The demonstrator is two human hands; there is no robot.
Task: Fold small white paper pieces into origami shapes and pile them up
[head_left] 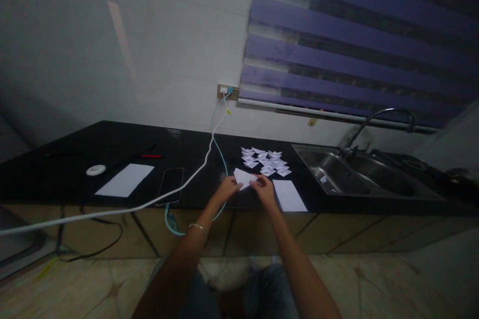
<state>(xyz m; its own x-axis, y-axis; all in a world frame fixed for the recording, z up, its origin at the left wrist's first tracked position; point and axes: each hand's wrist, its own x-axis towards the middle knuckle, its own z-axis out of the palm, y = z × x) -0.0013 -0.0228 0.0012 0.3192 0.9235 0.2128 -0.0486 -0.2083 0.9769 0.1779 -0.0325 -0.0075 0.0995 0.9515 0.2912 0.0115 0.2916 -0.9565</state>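
A folded white paper (244, 178) is held between both hands just above the front of the black counter. My left hand (227, 188) pinches its left lower edge. On the other side, my right hand (264, 189) grips the right corner, thumb in front. Beyond the hands lie several small folded paper boats (265, 160) in a cluster. Close to my right hand is a flat white sheet (289, 196) at the counter's edge.
Left on the black counter (123, 147) are white paper (125, 180), a round white object (96, 170), a red-handled tool (151, 156) and a phone (171, 182). A white cable (194, 172) runs from the wall outlet (228, 91) across the counter. A double sink (337, 169) stands right.
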